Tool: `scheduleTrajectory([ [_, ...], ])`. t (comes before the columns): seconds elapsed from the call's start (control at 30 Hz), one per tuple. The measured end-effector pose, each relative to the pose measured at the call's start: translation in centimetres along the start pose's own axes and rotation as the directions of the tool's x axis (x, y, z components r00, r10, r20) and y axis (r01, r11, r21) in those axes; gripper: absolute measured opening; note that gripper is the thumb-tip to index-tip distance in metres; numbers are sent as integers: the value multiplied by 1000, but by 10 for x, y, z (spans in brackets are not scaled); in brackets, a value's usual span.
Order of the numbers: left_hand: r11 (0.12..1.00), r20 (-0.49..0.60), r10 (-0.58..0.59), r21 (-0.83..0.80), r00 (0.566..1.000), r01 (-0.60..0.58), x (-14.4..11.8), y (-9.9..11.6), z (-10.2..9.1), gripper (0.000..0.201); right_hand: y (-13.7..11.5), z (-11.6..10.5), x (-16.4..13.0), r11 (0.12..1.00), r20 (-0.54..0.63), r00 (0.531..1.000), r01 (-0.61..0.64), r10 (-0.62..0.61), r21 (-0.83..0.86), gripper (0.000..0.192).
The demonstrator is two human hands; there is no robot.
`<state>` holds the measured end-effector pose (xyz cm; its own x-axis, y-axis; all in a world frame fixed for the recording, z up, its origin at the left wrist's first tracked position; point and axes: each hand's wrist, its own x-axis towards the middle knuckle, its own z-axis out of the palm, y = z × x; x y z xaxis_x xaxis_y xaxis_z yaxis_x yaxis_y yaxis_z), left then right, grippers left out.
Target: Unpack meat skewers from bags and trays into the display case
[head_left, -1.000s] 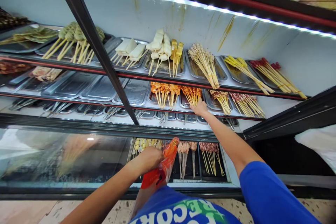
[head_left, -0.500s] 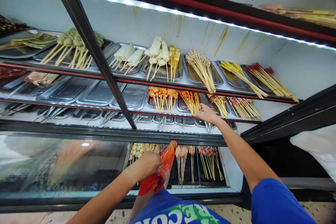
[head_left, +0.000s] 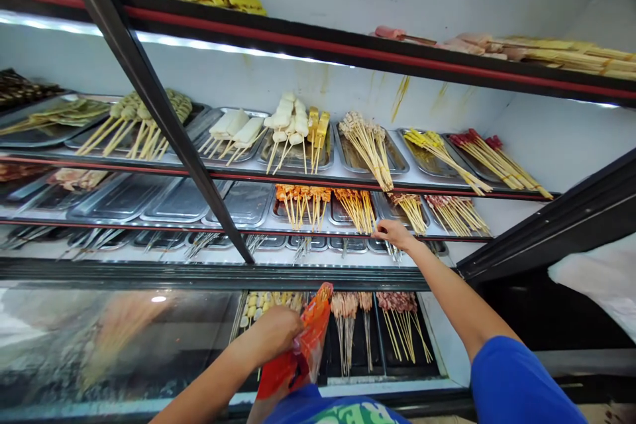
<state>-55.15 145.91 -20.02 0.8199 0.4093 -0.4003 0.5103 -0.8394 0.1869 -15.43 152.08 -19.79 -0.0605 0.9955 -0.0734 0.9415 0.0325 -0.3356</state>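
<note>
Left hand is clamped on the rim of an orange plastic bag, held low in front of the display case. Over to the right, the right hand is pinched on thin skewers at the front edge of the middle shelf.

skewers on tray, bag below

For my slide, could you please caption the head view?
Right hand reaches skewers in a chilled display case; left hand holds an orange plastic bag.
</note>
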Motion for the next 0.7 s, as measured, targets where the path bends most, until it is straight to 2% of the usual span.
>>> scheduleTrajectory([
  [0.1,999,53,-33,25,998,32,-2,2,-6,15,-6,-4,-6,998,13,999,31,-30,-60,26],
  [0.23,999,90,-41,13,995,40,-1,7,-19,16,-28,-12,-5,980,-158,983,65,-96,-188,39],
  [0.4,999,108,-16,44,994,11,-1,11,-25,17,-52,-18,5,951,-173,984,-8,-48,-310,41],
  [0.5,999,92,18,35,996,-22,-8,10,-24,17,-77,-12,-13,968,-189,976,62,-110,-243,36],
  [0.57,998,72,44,37,996,-47,-15,11,-24,18,-106,3,-34,967,-129,959,247,-253,-57,29],
  [0.6,998,63,55,40,997,-58,-19,12,-25,17,-123,14,-45,931,-65,933,357,-353,77,28],
  [0.63,996,58,68,47,996,-70,-22,13,-26,17,-141,27,-54,863,18,882,455,-470,219,28],
  [0.7,994,53,84,67,995,-87,-28,16,-29,16,-175,57,-67,726,175,739,536,-650,430,27],
])
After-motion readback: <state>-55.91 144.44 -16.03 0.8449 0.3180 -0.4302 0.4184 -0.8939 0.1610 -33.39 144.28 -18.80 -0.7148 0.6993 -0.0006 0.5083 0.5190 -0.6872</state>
